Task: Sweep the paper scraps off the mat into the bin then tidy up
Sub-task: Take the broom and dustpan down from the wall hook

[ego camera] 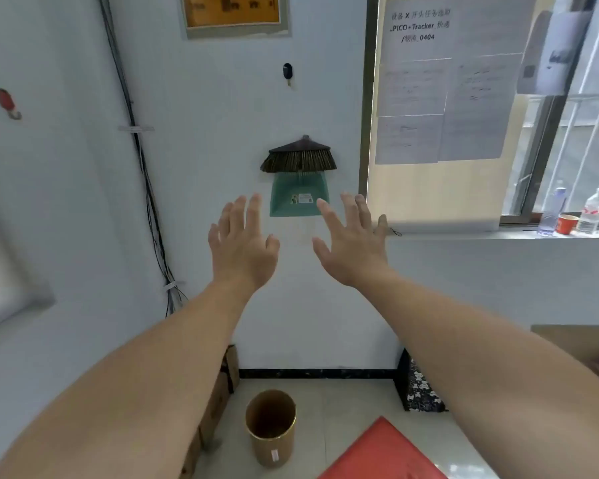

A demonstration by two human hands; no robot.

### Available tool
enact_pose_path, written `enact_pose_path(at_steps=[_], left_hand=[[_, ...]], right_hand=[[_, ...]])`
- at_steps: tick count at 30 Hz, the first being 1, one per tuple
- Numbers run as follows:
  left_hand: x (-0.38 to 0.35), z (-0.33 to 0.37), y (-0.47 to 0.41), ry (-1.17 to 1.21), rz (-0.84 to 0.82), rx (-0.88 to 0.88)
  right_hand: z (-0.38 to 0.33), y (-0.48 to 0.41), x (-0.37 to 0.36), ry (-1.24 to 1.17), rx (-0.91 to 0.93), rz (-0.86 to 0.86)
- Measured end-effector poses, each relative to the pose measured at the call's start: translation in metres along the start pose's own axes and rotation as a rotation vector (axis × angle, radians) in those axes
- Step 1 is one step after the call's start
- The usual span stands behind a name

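Note:
A dark-bristled broom head (298, 156) hangs on the white wall with a green dustpan (296, 197) just under it. Both my hands are raised in front of the wall with fingers spread. My left hand (242, 242) is just left of and below the dustpan. My right hand (351, 238) is at its lower right, fingertips overlapping the pan's edge in view. Neither holds anything. A gold cylindrical bin (271, 426) stands on the tiled floor below. The corner of a red mat (382, 451) shows at the bottom; no scraps are visible on it.
Black cables (142, 160) run down the wall at left. Cardboard boxes (218, 399) stand left of the bin, and a black patterned box (419, 388) stands right. The windowsill (498, 233) holds two bottles and a red cup (567, 223). Papers are taped to the window.

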State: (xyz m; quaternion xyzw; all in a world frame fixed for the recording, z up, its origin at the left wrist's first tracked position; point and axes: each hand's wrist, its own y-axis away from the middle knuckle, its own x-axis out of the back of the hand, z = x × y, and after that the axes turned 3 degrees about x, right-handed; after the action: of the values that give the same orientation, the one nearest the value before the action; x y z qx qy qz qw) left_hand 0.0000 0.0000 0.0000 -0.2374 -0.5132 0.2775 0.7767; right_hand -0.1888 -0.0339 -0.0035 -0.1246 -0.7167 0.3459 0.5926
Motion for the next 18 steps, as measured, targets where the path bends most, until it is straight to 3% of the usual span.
enact_pose_path(at_steps=[7, 18], left_hand=[[-0.035, -0.019, -0.035, 0.052, -0.058, 0.036], [-0.103, -0.061, -0.159, 0.04, -0.083, 0.032]], right_hand=[[0.011, -0.034, -0.038, 0.012, -0.03, -0.03], [0.03, -0.175, -0.126, 0.0, -0.077, -0.043]])
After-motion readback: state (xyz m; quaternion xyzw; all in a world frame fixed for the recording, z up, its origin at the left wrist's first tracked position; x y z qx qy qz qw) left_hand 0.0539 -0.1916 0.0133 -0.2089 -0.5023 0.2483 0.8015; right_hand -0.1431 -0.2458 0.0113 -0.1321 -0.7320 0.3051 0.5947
